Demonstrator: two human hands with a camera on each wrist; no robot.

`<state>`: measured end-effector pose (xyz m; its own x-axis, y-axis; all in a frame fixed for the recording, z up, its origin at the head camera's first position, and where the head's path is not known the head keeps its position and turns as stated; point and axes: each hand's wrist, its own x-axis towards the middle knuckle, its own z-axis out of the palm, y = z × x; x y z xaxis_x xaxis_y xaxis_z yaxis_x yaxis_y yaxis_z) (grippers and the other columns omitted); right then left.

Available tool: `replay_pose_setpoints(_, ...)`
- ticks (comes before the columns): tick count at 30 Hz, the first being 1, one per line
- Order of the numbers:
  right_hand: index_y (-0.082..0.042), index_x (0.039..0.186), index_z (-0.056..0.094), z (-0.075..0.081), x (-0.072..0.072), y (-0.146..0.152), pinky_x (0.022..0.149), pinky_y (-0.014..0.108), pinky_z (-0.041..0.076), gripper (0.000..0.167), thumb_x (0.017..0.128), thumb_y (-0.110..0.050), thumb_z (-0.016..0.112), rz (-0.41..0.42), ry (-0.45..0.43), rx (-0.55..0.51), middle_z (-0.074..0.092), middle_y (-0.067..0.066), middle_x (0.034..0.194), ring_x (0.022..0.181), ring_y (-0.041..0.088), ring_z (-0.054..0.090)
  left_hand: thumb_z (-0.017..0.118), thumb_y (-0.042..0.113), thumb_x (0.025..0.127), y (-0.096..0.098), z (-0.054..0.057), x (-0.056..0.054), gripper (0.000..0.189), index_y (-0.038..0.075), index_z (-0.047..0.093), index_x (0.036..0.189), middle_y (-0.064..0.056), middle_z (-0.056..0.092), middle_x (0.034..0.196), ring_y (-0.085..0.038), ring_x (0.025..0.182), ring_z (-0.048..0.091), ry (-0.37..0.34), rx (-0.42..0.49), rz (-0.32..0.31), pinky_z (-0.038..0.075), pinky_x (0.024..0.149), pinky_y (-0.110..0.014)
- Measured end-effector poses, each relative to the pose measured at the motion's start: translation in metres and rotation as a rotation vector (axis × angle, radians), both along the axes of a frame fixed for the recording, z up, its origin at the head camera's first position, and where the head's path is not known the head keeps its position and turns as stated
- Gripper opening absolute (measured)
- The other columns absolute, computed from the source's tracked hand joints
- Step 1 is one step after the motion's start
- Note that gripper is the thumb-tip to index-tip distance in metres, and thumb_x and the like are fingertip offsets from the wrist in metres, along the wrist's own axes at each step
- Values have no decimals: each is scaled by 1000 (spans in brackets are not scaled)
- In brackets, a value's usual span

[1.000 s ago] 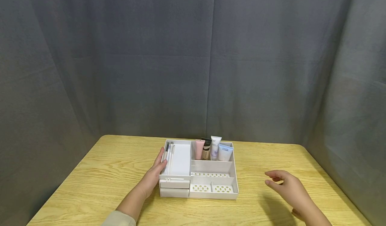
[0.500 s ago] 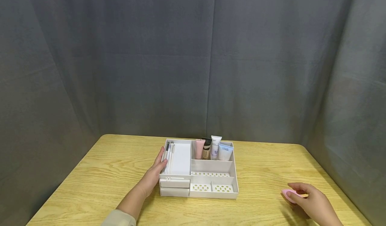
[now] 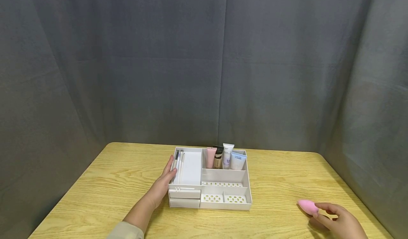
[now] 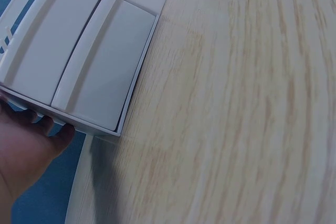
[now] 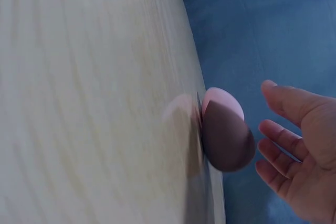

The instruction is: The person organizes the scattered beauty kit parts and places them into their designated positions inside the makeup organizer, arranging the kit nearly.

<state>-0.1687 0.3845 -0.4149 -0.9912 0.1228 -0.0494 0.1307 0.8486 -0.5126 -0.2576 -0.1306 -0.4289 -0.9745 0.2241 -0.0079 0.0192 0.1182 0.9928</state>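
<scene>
A white cosmetics organizer [image 3: 185, 168] stands on the table. My left hand [image 3: 162, 185] holds its left side, thumb over the rim beside several makeup brushes [image 3: 177, 166]; in the left wrist view the fingertips [image 4: 63, 136] press against the wall by the two drawers [image 4: 107, 61]. A pink egg-shaped makeup sponge [image 3: 307, 207] lies on the table at the right, its narrow end pointing left. Just right of it is my right hand [image 3: 342, 221]. The right wrist view shows a gap between the sponge [image 5: 228, 135] and the loosely spread fingers of that hand [image 5: 310, 156], which hold nothing.
Standing in the organizer's back compartments are a pink tube [image 3: 210, 158], a black-capped tan bottle [image 3: 218, 158], a slim white tube [image 3: 227, 156] and a blue-white tube [image 3: 237, 161]. Grey curtains [image 3: 159, 72] enclose the wooden table [image 3: 271, 168] at the back and sides.
My right hand has moved right and towards me. The sponge, unseen at first, appeared at its fingers and now lies more exposed as the hand draws back. The left hand and organizer stayed put.
</scene>
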Motion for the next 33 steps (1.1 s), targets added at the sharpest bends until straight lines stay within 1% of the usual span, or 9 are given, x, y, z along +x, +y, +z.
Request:
replay_pose_setpoints(4,2,127,62,-6,-1,6,82,42,56,69,84,-51,72,-36,-35,-37,55,33,131,114,44,57,31,35,105,0,0,0,64,27,-2,159,-5,-9,167,-35,152,-15,-3,0,2,-9,118,-65)
replay_pose_setpoints(9,4,128,61,-11,-2,13,74,24,50,69,84,-48,73,-7,-48,-22,58,31,130,109,37,61,31,35,105,0,1,1,64,28,-2,159,-5,-9,167,-36,152,-15,-5,1,2,-8,118,-66)
replay_pose_setpoints(12,6,130,59,-13,-2,19,72,19,48,65,86,-41,73,46,-67,-23,59,29,129,102,19,63,31,35,105,0,1,1,64,28,-2,159,-5,-9,167,-36,152,-14,-5,-1,5,-8,118,-66)
replay_pose_setpoints(15,8,131,56,-16,-3,25,71,17,48,65,87,-37,73,83,-95,-42,62,26,126,91,-6,55,31,35,105,0,0,0,64,28,-2,159,-5,-9,167,-36,152,-14,-6,-6,6,-8,118,-66)
replay_pose_setpoints(18,10,131,53,-21,-3,30,72,17,49,65,87,-33,73,112,-118,-91,64,23,123,85,-17,48,31,36,105,0,-1,0,64,28,-2,159,-5,-9,167,-36,152,-14,-7,-8,8,-8,118,-66)
replay_pose_setpoints(21,13,132,51,-24,-5,33,72,18,50,66,88,-31,72,133,-135,-128,64,24,122,84,-15,51,31,35,105,0,-1,0,64,28,-2,159,-5,-9,167,-36,152,-14,-7,-6,11,-8,118,-66)
replay_pose_setpoints(25,14,130,51,-27,-6,34,70,20,52,65,87,-29,74,130,-134,-125,65,26,120,88,2,62,31,34,105,0,-1,0,64,28,-2,159,-5,-9,167,-36,152,-14,-7,-3,10,-8,118,-66)
replay_pose_setpoints(28,13,128,55,-26,-6,33,69,20,51,65,85,-31,76,91,-123,-99,66,24,118,91,13,65,31,35,105,0,-1,0,64,28,-2,159,-5,-9,167,-36,152,-14,-5,-3,8,-8,118,-66)
replay_pose_setpoints(33,11,128,56,-22,-4,28,68,19,50,65,84,-34,76,33,-106,-99,68,19,116,86,7,63,31,35,105,0,0,0,64,26,-2,159,-5,-9,167,-36,152,-14,0,-1,6,-8,118,-66)
